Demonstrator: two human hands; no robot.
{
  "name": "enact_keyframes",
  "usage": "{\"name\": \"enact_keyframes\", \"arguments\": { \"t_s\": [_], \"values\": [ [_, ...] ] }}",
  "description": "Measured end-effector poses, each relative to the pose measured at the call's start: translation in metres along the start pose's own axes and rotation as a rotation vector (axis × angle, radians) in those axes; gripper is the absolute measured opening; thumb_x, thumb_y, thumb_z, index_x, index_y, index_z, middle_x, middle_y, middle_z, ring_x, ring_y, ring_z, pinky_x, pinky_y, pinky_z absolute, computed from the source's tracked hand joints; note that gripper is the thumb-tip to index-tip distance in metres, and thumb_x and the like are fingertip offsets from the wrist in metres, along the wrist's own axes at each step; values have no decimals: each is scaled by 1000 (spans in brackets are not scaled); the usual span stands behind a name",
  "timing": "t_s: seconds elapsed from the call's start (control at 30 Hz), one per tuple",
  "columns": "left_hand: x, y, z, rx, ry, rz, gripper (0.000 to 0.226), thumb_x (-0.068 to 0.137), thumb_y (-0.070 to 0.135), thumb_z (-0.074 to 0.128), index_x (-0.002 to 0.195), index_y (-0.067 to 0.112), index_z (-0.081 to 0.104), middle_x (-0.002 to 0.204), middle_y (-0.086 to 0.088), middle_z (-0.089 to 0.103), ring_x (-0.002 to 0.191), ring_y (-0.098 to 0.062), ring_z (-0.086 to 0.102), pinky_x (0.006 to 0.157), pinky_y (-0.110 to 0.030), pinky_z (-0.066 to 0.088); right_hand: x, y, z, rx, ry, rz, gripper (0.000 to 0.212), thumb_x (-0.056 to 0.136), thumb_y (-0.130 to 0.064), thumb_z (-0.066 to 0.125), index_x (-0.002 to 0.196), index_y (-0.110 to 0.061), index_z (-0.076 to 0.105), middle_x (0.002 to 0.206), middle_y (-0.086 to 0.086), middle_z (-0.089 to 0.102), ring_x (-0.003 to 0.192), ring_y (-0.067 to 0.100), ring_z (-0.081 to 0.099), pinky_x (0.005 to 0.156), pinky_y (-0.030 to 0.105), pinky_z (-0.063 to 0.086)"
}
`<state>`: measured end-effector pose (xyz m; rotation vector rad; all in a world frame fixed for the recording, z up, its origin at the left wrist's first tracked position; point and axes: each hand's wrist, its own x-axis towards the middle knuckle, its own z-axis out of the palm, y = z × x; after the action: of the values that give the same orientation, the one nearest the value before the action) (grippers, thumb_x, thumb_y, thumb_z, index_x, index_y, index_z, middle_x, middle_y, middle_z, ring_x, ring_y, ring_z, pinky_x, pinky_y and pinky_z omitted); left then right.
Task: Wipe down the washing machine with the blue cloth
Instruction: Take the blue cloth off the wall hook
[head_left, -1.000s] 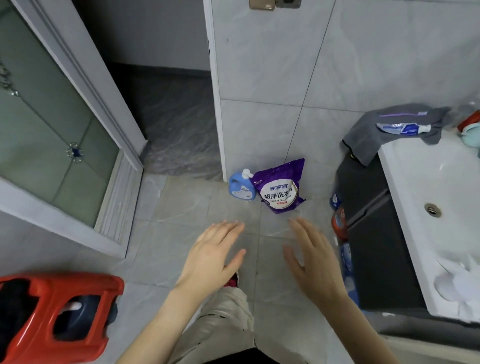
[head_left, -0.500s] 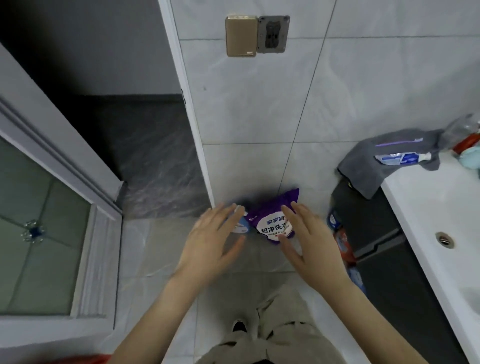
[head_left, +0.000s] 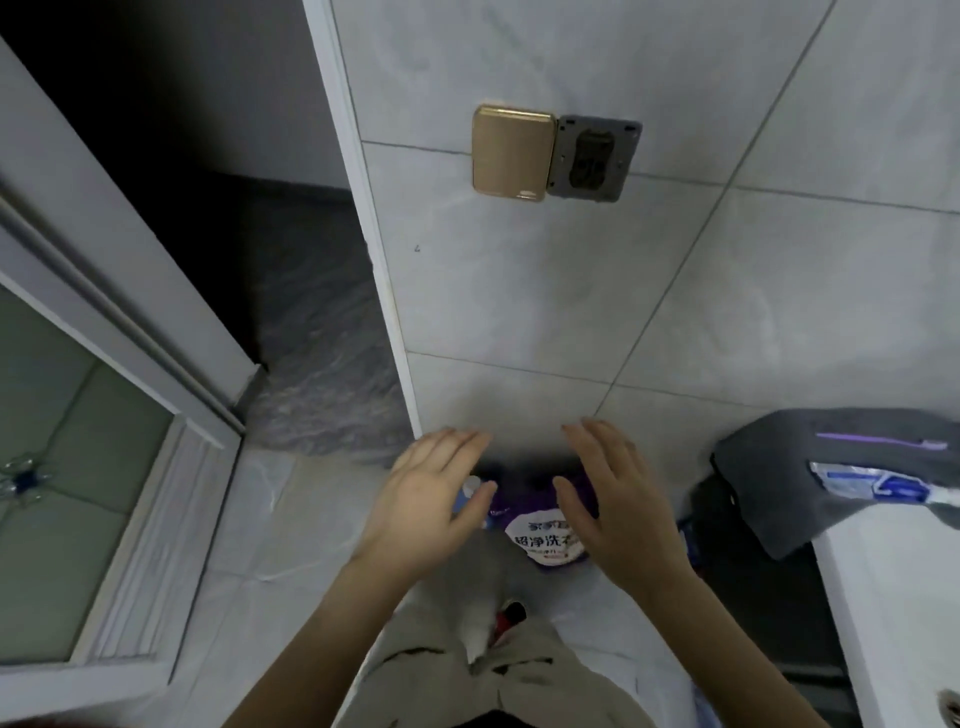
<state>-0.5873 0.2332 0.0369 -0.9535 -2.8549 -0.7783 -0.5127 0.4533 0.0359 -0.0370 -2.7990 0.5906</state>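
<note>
Neither a washing machine nor a blue cloth shows in this view. My left hand (head_left: 431, 499) and my right hand (head_left: 613, 504) are held out in front of me, palms down, fingers apart, holding nothing. Below them on the floor stands a purple detergent bag (head_left: 545, 540) against the tiled wall, with a blue bottle (head_left: 470, 493) mostly hidden behind my left hand. A grey cloth (head_left: 810, 467) hangs over the corner of the white sink counter (head_left: 893, 597) at the right, with a toothpaste tube (head_left: 878, 486) lying on it.
A gold cover plate (head_left: 511, 153) and a grey wall socket (head_left: 595, 158) sit on the tiled wall above. An open doorway (head_left: 234, 208) leads to a dark room at the left, beside a glazed door (head_left: 78, 467). My beige trousers (head_left: 493, 675) fill the bottom.
The view has tilted upward, so the wall socket sits lower in frame and the red stool has left it. Both hands stay open and empty, now over the detergent bag.
</note>
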Motion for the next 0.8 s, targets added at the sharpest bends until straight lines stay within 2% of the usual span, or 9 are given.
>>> {"name": "enact_keyframes", "arguments": {
  "t_s": [0.13, 0.33, 0.43, 0.6, 0.7, 0.8],
  "values": [
    [53, 10, -8, 0, 50, 42, 54, 96, 45, 41, 139, 16, 56, 137, 1, 59, 130, -20, 48, 111, -24, 26, 51, 19, -19, 17, 10, -71, 54, 97, -40, 46, 144, -12, 46, 145, 10, 49, 136, 29, 45, 104, 49, 46],
    [122, 20, -45, -79, 190, 180, 49, 98, 41, 46, 139, 15, 55, 135, 3, 59, 129, -15, 49, 111, -22, 31, 112, 20, -51, 30, 162, -137, 50, 97, -36, 48, 140, -11, 49, 140, 10, 53, 130, 27, 49, 102, 45, 48],
    [156, 27, -75, -144, 258, 275, 49, 99, 40, 48, 141, 15, 52, 137, 4, 57, 128, -7, 47, 111, -20, 33, 143, 11, -79, 27, 285, -174, 49, 99, -37, 46, 139, -9, 51, 139, 9, 54, 128, 24, 50, 104, 40, 46],
    [217, 51, -148, -265, 401, 420, 50, 97, 41, 48, 144, 28, 43, 136, 12, 52, 122, 10, 44, 100, -2, 29, 207, -10, -153, -1, 529, -278, 47, 100, -33, 47, 138, -6, 51, 138, 8, 53, 128, 20, 49, 108, 24, 39],
    [255, 68, -192, -305, 501, 474, 60, 96, 45, 46, 151, 23, 37, 147, 12, 46, 131, 5, 41, 100, 0, 29, 245, -24, -200, -24, 674, -318, 45, 100, -32, 47, 137, -7, 51, 136, 8, 55, 127, 17, 49, 108, 15, 32],
    [290, 90, -233, -362, 590, 557, 63, 96, 48, 48, 153, 28, 30, 151, 16, 38, 136, 4, 37, 106, -6, 30, 278, -39, -243, -54, 838, -368, 43, 98, -28, 51, 134, -5, 53, 129, 9, 59, 120, 21, 53, 104, 18, 34]
  ]
}}
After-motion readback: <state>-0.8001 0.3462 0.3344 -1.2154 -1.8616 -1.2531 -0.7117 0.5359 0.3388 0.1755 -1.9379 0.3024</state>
